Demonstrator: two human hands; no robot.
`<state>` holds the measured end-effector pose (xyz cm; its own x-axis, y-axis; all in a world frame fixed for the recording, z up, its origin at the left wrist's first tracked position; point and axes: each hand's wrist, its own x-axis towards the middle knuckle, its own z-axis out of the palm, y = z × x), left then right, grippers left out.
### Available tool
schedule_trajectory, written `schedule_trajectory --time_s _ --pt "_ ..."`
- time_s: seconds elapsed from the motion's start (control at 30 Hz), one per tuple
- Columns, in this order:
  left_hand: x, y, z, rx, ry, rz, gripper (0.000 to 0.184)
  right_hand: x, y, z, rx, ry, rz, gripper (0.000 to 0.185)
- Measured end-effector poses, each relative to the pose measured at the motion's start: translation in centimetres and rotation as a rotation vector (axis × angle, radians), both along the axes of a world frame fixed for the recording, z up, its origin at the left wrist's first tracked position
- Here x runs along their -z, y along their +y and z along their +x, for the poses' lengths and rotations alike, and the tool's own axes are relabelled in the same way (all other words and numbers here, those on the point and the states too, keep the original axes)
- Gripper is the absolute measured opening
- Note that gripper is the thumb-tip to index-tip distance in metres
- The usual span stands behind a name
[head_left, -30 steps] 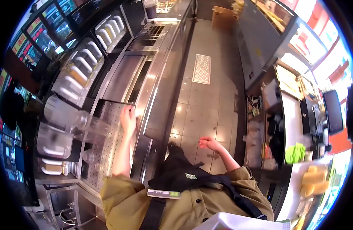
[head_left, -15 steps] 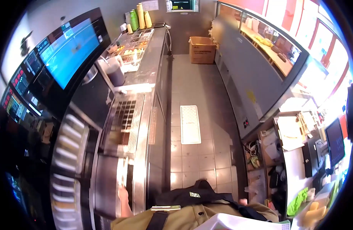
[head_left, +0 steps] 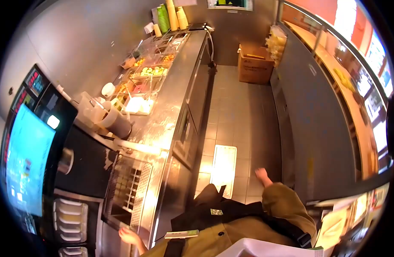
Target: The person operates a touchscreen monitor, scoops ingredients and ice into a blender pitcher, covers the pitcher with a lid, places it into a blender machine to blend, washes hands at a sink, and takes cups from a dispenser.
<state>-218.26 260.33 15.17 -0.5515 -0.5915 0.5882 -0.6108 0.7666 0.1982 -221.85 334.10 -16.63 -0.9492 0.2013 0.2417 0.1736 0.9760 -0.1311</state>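
My left hand is low beside the front end of a steel rack with wire grids, set into the counter. Its fingers look loosely apart, with nothing visible in them; whether they touch the metal edge I cannot tell. Out to the right, my right hand hangs over the tiled floor, away from any surface. Its fingers are small in view but look relaxed, with no object showing.
The steel counter runs ahead on the left, carrying food trays, a pitcher and stacked cups. A cardboard box stands at the aisle's far end. A white mat lies on the floor. A screen is at left.
The view has moved forward along the aisle and shifted left. My left hand has moved up to the rack's front end. My right arm has swung out into view over the floor.
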Motion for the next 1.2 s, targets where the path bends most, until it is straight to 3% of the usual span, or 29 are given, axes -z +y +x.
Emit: schedule_trajectory --time_s 0.03,0.07,0.17,0.2,0.23,0.27,0.3,0.33,0.37,0.43,0.47,0.5,0.53,0.6,0.67,0.77,0.87,0.9,0.97,1.0,1.07,1.1,1.13,1.2 --pt "-1.9 4.8 -4.2 0.126 0.068 0.099 0.021 -6.1 0.3 -7.7 0.280 -0.124 -0.521 0.023" --pt "-1.7 8.8 -8.4 0.257 0.238 0.144 0.020 -13.2 -0.1 -13.9 0.253 -0.147 -0.595 0.025" --pt "-2.2 21.7 -21.3 0.631 0.304 0.321 0.020 -15.9 1.7 -27.6 0.228 -0.082 -0.998 0.019" --pt "-2.3 27.2 -26.1 0.692 0.345 0.669 0.021 -16.2 2.1 -30.4 0.237 -0.108 -1.112 0.019" --pt "0.0 30.6 -31.2 0.767 0.273 0.699 0.020 -16.7 3.2 -33.0 0.256 -0.119 -1.224 0.019" --pt "-0.4 35.7 -36.1 0.874 0.171 0.654 0.019 -15.6 4.6 -34.2 0.266 -0.214 -1.176 0.019" --pt "-1.4 40.7 -41.1 1.069 0.018 0.911 0.018 -13.4 6.7 -34.5 0.287 -0.308 -1.125 0.019" --pt "-4.2 46.0 -45.4 1.227 -0.155 0.907 0.019 -12.4 8.8 -33.8 0.349 -0.391 -1.126 0.020" --pt "-3.4 50.0 -50.3 1.444 -0.381 0.882 0.025 -11.8 10.9 -33.2 0.406 -0.474 -1.129 0.022" --pt "-5.3 59.0 -58.2 1.815 -0.663 0.503 0.029 -11.1 15.2 -29.8 0.639 -0.399 -1.415 0.030" --pt "-6.0 63.2 -61.4 1.926 -0.725 0.348 0.030 -12.8 17.0 -27.9 0.756 -0.389 -1.488 0.038" --pt "-6.6 67.3 -64.4 2.030 -0.766 0.182 0.030 -13.1 18.0 -26.0 0.774 -0.206 -1.446 0.043" --pt "-7.0 71.0 -67.0 2.109 -0.766 0.116 0.030 -9.1 21.1 -22.6 0.912 -0.214 -1.460 0.040" --pt "-7.2 77.4 -71.6 2.258 -0.762 -0.013 0.030 -9.1 23.1 -20.6 1.130 -0.273 -1.445 0.035" --pt "-6.2 82.1 -76.3 2.259 -0.861 0.008 0.031 -8.7 25.9 -20.9 1.220 -0.472 -1.378 0.032" --pt "-4.4 86.3 -82.6 2.093 -1.091 0.055 0.034 -8.7 32.0 -27.8 1.102 -0.712 -1.241 0.027" --pt "-6.2 87.7 -89.8 1.962 -1.285 0.097 0.038 -7.7 43.4 -46.0 0.494 -0.856 -0.694 0.023" --pt "-7.2 88.0 -91.8 1.884 -1.276 0.157 0.039 -7.8 47.2 -54.1 0.310 -0.800 -0.473 0.022" --pt "-7.8 88.5 -96.5 1.887 -1.131 0.494 0.035 -11.3 52.1 -71.6 0.337 -0.472 -0.445 0.019" --pt "-8.0 88.9 -99.0 1.882 -1.000 0.477 0.034 -11.7 53.4 -80.0 0.478 -0.090 -0.504 0.026" --pt "-8.6 89.2 -103.7 1.853 -0.756 0.424 0.033 -19.5 53.6 -97.1 0.382 -0.040 -0.603 0.026" --pt "-9.4 89.8 -106.4 1.801 -0.803 0.501 0.029 -20.5 53.4 -104.5 0.329 0.169 -0.624 0.028" --pt "-9.6 90.3 -109.7 1.787 -0.729 0.497 0.029 -24.9 51.6 -110.6 0.343 0.193 -0.658 0.028" --pt "-10.9 90.5 -115.9 1.757 -0.581 0.510 0.028 -27.0 49.2 -121.5 0.184 0.364 -0.734 0.027"
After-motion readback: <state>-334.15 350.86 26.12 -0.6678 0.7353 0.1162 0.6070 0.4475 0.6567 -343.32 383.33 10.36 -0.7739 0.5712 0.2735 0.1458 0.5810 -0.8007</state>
